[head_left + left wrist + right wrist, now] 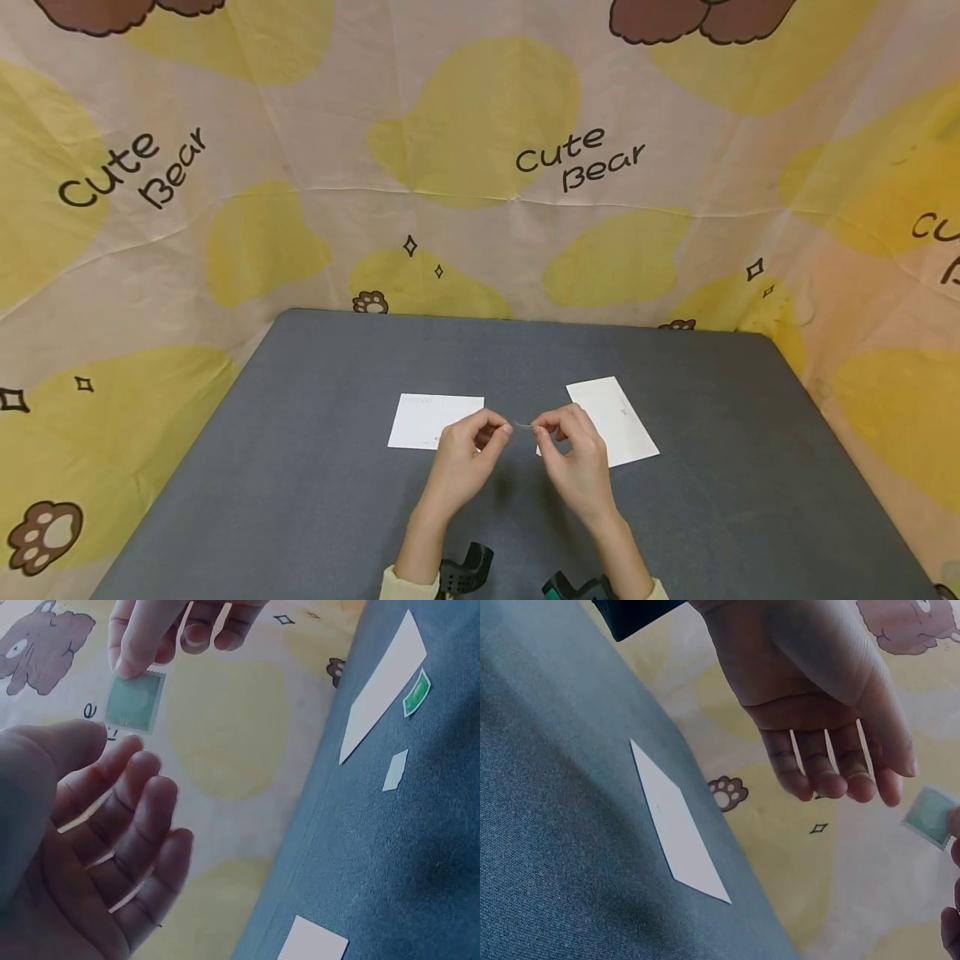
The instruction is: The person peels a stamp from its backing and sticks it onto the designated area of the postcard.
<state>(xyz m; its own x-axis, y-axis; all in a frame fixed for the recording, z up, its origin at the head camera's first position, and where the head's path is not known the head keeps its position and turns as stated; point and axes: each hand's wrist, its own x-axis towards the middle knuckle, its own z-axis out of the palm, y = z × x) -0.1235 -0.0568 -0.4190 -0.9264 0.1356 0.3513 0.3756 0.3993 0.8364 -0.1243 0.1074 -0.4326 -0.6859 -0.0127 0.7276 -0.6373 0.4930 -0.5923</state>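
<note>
A small green postage stamp (135,702) with a pale border and a toothed edge is held up between both hands, shown nearly edge-on in the head view. My left hand (467,462) has thumb and forefinger together at its left end. At the opposite end, my right hand (581,462) pinches it with thumb and forefinger. The other fingers of each hand are bent and hold nothing. Left of the hands lies a white card (429,417); a second white card (624,421) lies to the right, turned at an angle and partly covered by the right hand.
On the grey table (285,517), the left wrist view shows another green stamp (417,693) and a small white piece (395,770) near a white card. A patterned cloth (480,125) hangs behind the table's far edge. Dark wrist devices (467,568) sit at both wrists.
</note>
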